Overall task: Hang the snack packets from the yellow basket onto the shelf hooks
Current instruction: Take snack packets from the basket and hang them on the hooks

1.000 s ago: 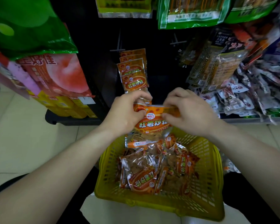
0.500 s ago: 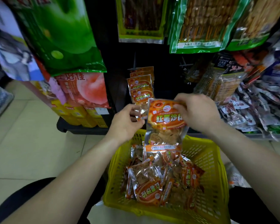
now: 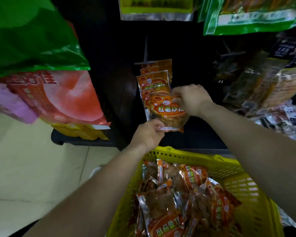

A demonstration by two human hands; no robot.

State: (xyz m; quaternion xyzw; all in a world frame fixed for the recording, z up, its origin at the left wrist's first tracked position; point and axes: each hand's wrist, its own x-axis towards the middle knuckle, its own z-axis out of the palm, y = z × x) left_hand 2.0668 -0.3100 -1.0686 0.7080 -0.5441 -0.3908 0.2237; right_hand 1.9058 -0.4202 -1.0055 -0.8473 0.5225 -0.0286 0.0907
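**At the hook rail: one orange packet held in both hands**

In front of the dark shelf back, the right hand [image 3: 191, 100] has its fingers curled over the top right corner of an orange snack packet [image 3: 167, 113], thumb and fingers closed on the foil. The left hand [image 3: 148, 134], lower down, pinches the packet's bottom seam at the left corner. Between the two grips the packet stands nearly upright, printed face toward the camera, tilted a little to the right.

Just behind it and overlapping its upper left edge hangs a row of matching orange packets [image 3: 154, 79], stacked one before another on a dark metal shelf hook [image 3: 144, 63]. Whether the held packet's top has reached the hook cannot be told; the right hand covers that corner.

Below the forearms sits the yellow basket [image 3: 186, 155], its slotted rim near the left wrist. Inside lies a loose heap of more orange packets [image 3: 178, 194], some face up, some on edge.

To the left hangs a large green bag [image 3: 32, 36] and under it a red bag with a peach picture [image 3: 58, 98], above yellow boxes [image 3: 82, 130] on a black shelf base [image 3: 79, 142]. Pale floor tiles [image 3: 24, 168] fill the lower left. At upper right hang green-edged packets [image 3: 246, 17], and brown snack bags [image 3: 263, 86] crowd the right side.
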